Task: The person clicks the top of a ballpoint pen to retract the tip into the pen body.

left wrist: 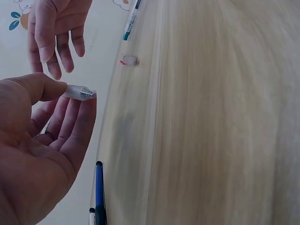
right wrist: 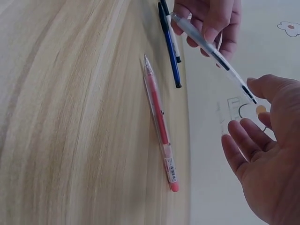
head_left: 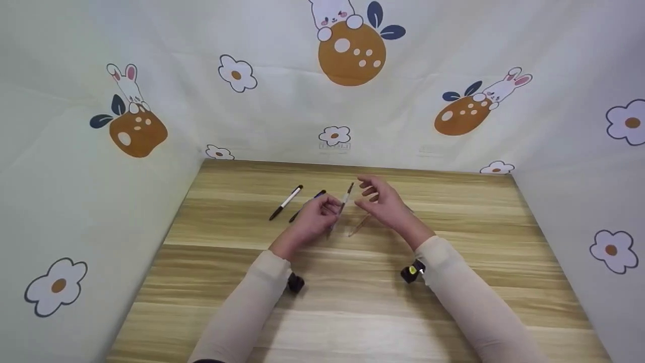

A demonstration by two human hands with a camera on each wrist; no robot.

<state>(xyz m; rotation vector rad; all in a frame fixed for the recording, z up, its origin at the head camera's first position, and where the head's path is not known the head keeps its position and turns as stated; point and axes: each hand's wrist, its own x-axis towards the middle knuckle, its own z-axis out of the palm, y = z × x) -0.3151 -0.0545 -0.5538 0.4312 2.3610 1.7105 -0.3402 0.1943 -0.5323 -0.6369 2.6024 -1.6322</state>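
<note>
My left hand pinches a clear pen with a dark refill between thumb and fingers, holding it tilted above the table. Its clear, cone-shaped end pokes out past the left thumb in the left wrist view. Close to the pen's dark far end is my right hand, fingers loosely bent with nothing held in them. Below, a red see-through pen lies on the table, partly hidden by the right hand in the head view.
Left of the hands, a white pen with black ends and a blue pen lie side by side. A teal-ended pen lies beyond the red one. Patterned cloth stands around the wooden table.
</note>
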